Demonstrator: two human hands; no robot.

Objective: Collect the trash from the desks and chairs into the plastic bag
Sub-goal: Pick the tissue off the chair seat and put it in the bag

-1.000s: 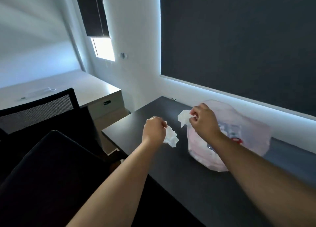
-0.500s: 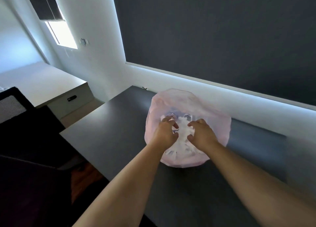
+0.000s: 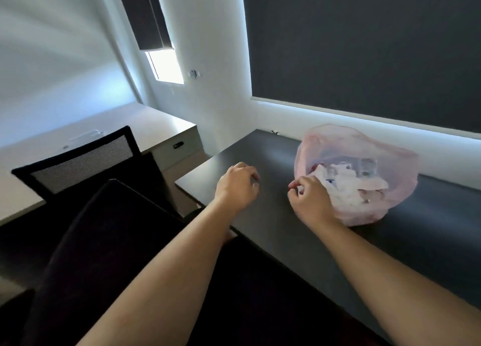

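A pink see-through plastic bag [image 3: 390, 168] sits on the dark desk [image 3: 273, 215], its mouth facing me. White crumpled tissues and other trash [image 3: 346, 181] fill it. My right hand [image 3: 309, 202] pinches the bag's near left rim between thumb and fingers. My left hand [image 3: 238, 187] hovers over the desk to the left of the bag, fingers curled, with nothing visible in it.
A black mesh-backed chair [image 3: 83, 163] stands at the left, and a dark padded chair back [image 3: 99, 254] is close in front of me. A white desk [image 3: 78, 142] with a drawer runs along the left wall. A dark wall panel [image 3: 364, 46] hangs above the desk.
Both hands, which held tissues and then pushed them into the bag, have come out. My left hand has pulled away to the left, holding nothing. The right hand stays at the bag's rim.
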